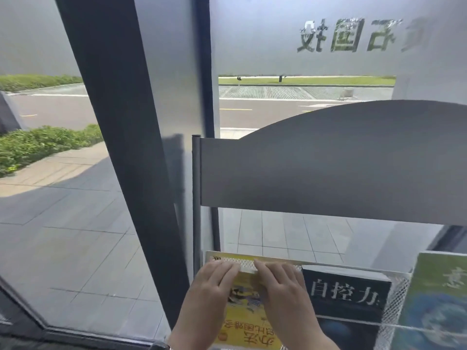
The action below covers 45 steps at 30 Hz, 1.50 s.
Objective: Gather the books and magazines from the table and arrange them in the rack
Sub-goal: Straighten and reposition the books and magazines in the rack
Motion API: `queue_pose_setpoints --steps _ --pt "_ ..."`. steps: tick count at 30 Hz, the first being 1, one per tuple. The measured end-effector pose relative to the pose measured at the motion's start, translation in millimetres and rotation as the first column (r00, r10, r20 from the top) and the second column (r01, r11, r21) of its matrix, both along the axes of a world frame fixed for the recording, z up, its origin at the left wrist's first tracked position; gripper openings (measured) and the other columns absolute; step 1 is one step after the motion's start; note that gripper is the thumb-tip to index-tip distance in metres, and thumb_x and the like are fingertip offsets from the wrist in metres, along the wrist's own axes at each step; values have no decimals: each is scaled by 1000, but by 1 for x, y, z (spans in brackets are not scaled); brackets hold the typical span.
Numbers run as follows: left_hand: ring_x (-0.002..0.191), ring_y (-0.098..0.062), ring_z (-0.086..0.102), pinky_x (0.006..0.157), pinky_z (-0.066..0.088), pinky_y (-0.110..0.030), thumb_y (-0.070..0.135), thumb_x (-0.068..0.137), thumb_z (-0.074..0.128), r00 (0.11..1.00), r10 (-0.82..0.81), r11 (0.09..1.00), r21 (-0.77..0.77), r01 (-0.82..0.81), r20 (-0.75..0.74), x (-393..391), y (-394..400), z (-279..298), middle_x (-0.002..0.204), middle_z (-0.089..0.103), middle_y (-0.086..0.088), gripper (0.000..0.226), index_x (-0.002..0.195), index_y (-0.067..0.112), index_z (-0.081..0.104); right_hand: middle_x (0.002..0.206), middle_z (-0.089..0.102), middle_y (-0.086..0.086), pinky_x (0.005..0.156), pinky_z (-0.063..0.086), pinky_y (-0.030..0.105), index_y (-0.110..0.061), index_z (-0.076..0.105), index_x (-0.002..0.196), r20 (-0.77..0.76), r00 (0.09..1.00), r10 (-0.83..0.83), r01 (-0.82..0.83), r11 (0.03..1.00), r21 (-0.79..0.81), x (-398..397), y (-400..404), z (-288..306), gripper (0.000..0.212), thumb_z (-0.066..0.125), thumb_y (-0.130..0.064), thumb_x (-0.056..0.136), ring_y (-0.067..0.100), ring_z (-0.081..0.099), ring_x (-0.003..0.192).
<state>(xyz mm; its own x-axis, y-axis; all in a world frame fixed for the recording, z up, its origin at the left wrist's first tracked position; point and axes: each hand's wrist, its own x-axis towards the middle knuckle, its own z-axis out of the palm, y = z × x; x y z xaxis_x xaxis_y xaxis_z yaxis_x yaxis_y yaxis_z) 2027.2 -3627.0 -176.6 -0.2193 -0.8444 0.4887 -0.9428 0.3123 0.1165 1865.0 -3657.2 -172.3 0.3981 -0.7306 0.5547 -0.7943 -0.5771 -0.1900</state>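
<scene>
A yellow book (246, 322) lies in the left slot of the white mesh rack (396, 286), its cover text upside down to me. My left hand (214, 284) and my right hand (280, 284) both rest on its upper part, fingers flat and close together, fingertips at the book's top edge by the mesh rim. To its right a black book (348, 299) with white characters stands in the rack. A green and blue book (439, 301) leans at the far right.
A grey curved panel (328, 168) tops the rack on a dark pole (196, 198). Behind stands a glass wall with a thick dark frame (131, 147); pavement, road and hedges lie outside.
</scene>
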Motion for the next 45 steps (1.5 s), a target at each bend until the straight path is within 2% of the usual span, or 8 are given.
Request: queue_pose_setpoints --steps 6,12,19,24,28,33,37,45 --pt "120 0 38 98 43 -30 13 74 70 910 14 995 -88 -55 -415 -6 9 33 128 53 9 56 121 33 46 78 53 -21 68 40 25 -29 69 92 123 992 1 -40 949 311 -10 -9 60 14 58 -34 85 12 56 70" --pt "126 -7 38 102 29 -28 33 80 55 313 84 977 17 -211 -946 -27 34 91 133 41 14 42 119 40 40 69 71 -16 58 45 8 -26 69 77 763 644 -58 -278 911 304 -69 10 127 10 63 -20 82 -4 62 65" --pt "112 -12 55 101 31 -34 52 36 84 -240 134 967 73 243 -961 -49 39 95 120 61 8 116 135 25 29 94 73 4 57 54 16 -16 63 102 967 45 -250 -493 836 239 -81 30 112 32 56 -37 78 9 69 72" --pt "80 -16 71 70 57 -31 16 68 61 -426 39 966 -76 249 -904 -53 34 108 83 76 0 35 103 17 60 121 53 -4 66 46 6 -17 47 122 920 86 -383 -582 730 359 -62 50 85 40 38 -35 87 -15 60 81" --pt "73 -14 71 60 56 -23 18 72 59 -105 -52 974 -74 214 -993 -28 33 133 77 76 3 18 89 15 63 129 54 4 89 39 33 -23 44 121 825 408 -390 -350 768 536 -66 43 89 56 59 -44 72 20 52 106" --pt "79 -4 69 65 52 -16 19 79 58 341 -79 960 21 278 -937 -6 26 148 78 74 19 12 90 23 63 123 46 -17 71 40 21 -32 27 139 697 702 -145 -238 875 421 -55 27 123 81 58 -51 67 15 50 92" --pt "79 0 68 64 50 -12 15 82 58 404 -30 946 105 306 -914 3 16 136 77 73 22 14 91 25 62 98 60 -8 51 46 9 -33 48 110 648 757 -81 -286 851 440 -38 4 121 29 60 -30 84 10 60 70" --pt "83 3 63 65 42 -11 22 80 65 506 189 919 334 212 -842 17 -9 89 84 69 19 13 86 34 64 84 55 -13 51 52 14 -20 54 93 546 821 -166 -189 824 534 -32 -19 75 15 64 -17 82 10 64 63"
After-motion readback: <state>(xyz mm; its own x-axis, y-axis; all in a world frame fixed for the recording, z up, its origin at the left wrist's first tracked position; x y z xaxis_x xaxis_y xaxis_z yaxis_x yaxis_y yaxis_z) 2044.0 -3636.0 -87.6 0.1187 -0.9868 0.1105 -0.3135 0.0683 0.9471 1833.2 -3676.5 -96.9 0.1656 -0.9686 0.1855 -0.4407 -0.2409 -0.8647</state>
